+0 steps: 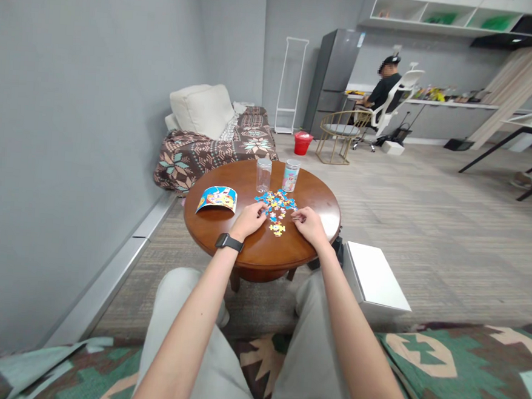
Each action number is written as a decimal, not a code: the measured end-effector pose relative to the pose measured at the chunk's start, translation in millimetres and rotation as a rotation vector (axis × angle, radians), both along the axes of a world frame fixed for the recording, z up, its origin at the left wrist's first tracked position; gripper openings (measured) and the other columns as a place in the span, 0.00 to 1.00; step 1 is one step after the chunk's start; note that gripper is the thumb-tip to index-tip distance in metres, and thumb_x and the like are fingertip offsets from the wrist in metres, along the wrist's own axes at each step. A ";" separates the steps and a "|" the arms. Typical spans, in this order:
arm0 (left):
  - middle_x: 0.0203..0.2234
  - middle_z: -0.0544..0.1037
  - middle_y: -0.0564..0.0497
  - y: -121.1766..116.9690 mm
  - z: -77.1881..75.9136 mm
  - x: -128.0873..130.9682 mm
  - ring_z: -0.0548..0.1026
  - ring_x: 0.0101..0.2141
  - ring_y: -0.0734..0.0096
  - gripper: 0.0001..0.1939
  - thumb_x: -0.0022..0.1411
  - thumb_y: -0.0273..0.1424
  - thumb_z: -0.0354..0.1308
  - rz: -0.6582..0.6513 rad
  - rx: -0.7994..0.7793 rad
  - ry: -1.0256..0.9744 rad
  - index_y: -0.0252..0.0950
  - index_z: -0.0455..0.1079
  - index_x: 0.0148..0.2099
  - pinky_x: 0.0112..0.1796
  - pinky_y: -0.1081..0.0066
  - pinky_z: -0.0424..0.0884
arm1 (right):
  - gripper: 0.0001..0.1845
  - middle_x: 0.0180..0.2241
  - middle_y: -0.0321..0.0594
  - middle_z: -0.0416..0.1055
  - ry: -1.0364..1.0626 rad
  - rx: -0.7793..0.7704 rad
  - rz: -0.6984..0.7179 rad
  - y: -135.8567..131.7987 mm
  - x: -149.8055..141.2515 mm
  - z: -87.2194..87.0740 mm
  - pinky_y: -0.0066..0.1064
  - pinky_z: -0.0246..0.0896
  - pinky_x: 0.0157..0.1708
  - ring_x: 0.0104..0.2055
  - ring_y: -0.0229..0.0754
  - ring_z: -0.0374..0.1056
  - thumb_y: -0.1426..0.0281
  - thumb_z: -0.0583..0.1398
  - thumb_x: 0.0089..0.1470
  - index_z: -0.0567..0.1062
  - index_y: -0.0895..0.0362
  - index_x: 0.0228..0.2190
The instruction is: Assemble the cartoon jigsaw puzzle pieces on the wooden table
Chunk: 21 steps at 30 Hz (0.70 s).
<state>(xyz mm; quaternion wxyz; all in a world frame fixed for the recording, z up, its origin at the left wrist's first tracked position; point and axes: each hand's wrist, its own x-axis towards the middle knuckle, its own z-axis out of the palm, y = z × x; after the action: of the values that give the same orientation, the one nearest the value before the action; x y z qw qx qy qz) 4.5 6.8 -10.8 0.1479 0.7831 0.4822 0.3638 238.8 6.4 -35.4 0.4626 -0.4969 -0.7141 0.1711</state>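
Observation:
Loose jigsaw puzzle pieces [276,199] lie in a colourful heap on the round wooden table [227,236]. At the heap's left edge my left hand [249,220], with a black watch on the wrist, has its fingers curled together at a small blue puzzle piece. My right hand [310,226] is on the heap's other side, thumb and fingers pinched on what looks like a thin puzzle piece. Between the hands, nearer me, a few yellowish pieces [277,229] sit close together, apparently joined. A curved picture sheet [218,198] rests left of my left hand.
Behind the heap stand a clear jar [263,177] and a printed jar [290,178]. A white box [377,274] is on the floor right of the table. Farther off are a covered sofa [215,141], a red bucket [302,143] and a seated person [385,89].

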 end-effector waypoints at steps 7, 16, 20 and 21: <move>0.36 0.80 0.49 -1.1 0.0 -0.9 0.77 0.35 0.65 0.07 0.60 0.24 0.55 -0.001 -0.012 0.004 0.37 0.72 0.41 0.42 0.68 0.71 | 0.11 0.27 0.35 0.73 0.037 -0.040 -0.026 -0.4 -2.0 0.4 0.32 0.67 0.35 0.28 0.39 0.68 0.73 0.59 0.48 0.75 0.55 0.36; 0.39 0.80 0.47 -2.3 3.0 -0.9 0.78 0.42 0.62 0.05 0.64 0.27 0.55 -0.021 -0.002 0.010 0.37 0.72 0.40 0.47 0.66 0.71 | 0.09 0.29 0.37 0.74 -0.046 -0.022 -0.032 -1.0 -0.1 0.5 0.33 0.67 0.39 0.31 0.41 0.70 0.75 0.57 0.49 0.78 0.55 0.30; 0.40 0.80 0.46 -2.0 3.5 -1.2 0.78 0.43 0.60 0.07 0.64 0.24 0.53 -0.030 0.000 0.013 0.37 0.72 0.40 0.48 0.65 0.71 | 0.11 0.30 0.38 0.73 -0.068 -0.006 -0.029 -0.8 0.5 1.0 0.34 0.67 0.39 0.32 0.41 0.69 0.76 0.57 0.49 0.79 0.55 0.30; 0.40 0.80 0.46 -1.9 3.5 -1.3 0.78 0.43 0.61 0.08 0.63 0.23 0.53 -0.032 0.002 0.013 0.37 0.72 0.40 0.49 0.65 0.71 | 0.12 0.30 0.38 0.72 -0.067 -0.001 -0.026 -0.9 0.4 1.0 0.34 0.67 0.39 0.32 0.41 0.69 0.76 0.57 0.50 0.80 0.55 0.30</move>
<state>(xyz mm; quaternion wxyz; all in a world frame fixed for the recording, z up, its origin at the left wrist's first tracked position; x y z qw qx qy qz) 3.2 4.9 -7.3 0.1496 0.7933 0.4701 0.3566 239.2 5.5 -34.4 0.4404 -0.5117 -0.7226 0.1487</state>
